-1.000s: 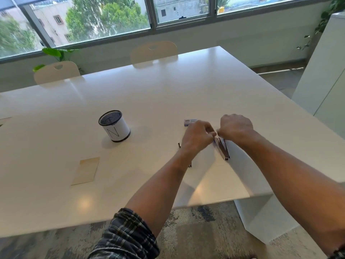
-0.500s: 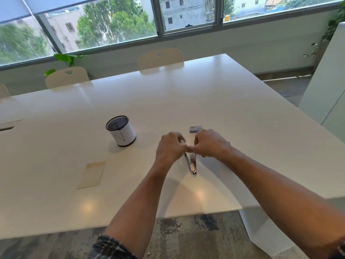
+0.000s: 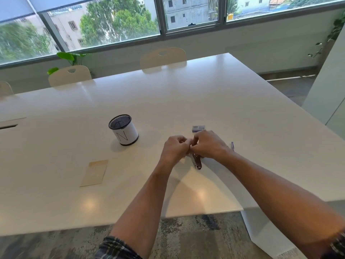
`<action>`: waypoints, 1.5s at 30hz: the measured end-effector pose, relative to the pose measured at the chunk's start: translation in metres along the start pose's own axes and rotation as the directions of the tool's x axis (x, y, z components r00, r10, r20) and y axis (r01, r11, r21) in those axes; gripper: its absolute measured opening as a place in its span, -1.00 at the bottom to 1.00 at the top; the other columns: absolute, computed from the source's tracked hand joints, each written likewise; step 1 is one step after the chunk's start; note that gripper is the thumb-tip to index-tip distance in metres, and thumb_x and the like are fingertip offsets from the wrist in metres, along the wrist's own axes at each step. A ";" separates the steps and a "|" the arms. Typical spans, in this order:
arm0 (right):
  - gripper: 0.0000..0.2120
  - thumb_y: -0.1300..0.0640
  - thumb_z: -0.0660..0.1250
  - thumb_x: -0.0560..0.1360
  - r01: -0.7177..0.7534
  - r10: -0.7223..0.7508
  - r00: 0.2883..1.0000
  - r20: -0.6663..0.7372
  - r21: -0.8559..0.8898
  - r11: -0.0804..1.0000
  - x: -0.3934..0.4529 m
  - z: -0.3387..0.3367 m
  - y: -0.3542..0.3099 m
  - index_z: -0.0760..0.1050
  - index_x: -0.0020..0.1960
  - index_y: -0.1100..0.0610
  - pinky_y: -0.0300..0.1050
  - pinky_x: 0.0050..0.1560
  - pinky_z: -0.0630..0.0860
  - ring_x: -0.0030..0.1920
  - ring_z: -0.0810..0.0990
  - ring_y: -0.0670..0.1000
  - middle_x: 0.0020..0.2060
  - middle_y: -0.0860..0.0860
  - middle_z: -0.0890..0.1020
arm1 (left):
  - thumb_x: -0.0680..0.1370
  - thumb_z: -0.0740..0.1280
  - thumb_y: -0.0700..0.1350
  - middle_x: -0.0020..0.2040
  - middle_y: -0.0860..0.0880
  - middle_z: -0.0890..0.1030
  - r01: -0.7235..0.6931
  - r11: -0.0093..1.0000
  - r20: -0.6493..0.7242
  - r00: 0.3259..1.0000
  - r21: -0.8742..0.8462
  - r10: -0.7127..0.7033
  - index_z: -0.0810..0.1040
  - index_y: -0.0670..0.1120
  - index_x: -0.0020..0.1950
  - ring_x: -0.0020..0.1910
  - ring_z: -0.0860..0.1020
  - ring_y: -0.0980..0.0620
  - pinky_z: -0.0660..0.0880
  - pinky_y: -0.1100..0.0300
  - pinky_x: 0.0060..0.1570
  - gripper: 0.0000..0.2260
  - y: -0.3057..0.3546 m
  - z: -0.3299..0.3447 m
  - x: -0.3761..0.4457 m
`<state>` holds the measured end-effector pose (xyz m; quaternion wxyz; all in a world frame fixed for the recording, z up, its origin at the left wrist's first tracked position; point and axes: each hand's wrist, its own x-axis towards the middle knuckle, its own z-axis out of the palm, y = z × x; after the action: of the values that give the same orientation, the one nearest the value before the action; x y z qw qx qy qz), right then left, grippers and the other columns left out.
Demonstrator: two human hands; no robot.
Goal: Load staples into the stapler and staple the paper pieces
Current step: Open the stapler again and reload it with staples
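The small metallic stapler (image 3: 197,162) sits just above the white desk (image 3: 186,94), its near end poking out below both hands. The right hand (image 3: 209,144) curls its grip round the stapler's far part; the left hand (image 3: 175,148) pinches at the same spot, though what its fingers hold is hidden. This looks like the loading step: keep the stapler steady and slide the strip in straight. A small purple staple box (image 3: 198,128) lies just beyond; the tan paper piece (image 3: 95,172) and mesh cup (image 3: 123,129) lie well left.
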<state>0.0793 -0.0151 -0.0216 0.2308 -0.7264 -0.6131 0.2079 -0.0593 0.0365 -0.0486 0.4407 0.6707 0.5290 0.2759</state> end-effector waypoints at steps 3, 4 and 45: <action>-0.87 0.00 0.46 0.43 0.032 -0.015 0.995 -0.095 0.173 0.984 0.004 -0.003 0.008 0.62 -0.19 0.06 -0.14 -0.30 0.59 -0.40 0.68 -0.11 -0.41 -0.03 0.69 | 0.65 0.32 0.08 -0.19 -0.11 0.75 0.056 0.966 0.067 0.997 -0.254 -0.041 0.64 -0.15 0.00 -0.21 0.75 -0.06 0.60 0.15 -0.27 -0.70 0.007 0.001 -0.002; -0.87 0.00 0.46 0.45 0.041 -0.016 0.993 -0.113 0.222 0.974 0.006 -0.004 0.011 0.61 -0.15 0.06 -0.13 -0.26 0.62 -0.39 0.69 -0.11 -0.38 -0.02 0.70 | 0.68 0.25 0.08 -0.16 -0.14 0.75 0.076 0.943 0.103 0.994 -0.324 -0.044 0.64 -0.17 0.05 -0.18 0.75 -0.09 0.62 0.15 -0.27 -0.67 0.011 0.002 -0.003; -0.80 0.10 0.11 0.75 0.038 0.300 0.945 -0.131 0.954 0.296 0.028 0.003 0.016 0.49 0.13 0.12 -0.08 -0.07 0.69 -0.01 0.76 0.08 0.04 0.13 0.73 | 0.73 0.02 -0.28 0.09 -0.28 0.65 0.014 0.327 -0.094 0.946 -0.945 -0.312 0.29 -0.07 0.00 0.11 0.64 -0.23 0.59 -0.09 0.15 -0.82 0.026 0.011 0.021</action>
<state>0.0950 0.0108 -0.0340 0.6806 -0.5204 -0.2701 0.4393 -0.0315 0.0522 -0.0326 0.6964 0.1981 0.3930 0.5669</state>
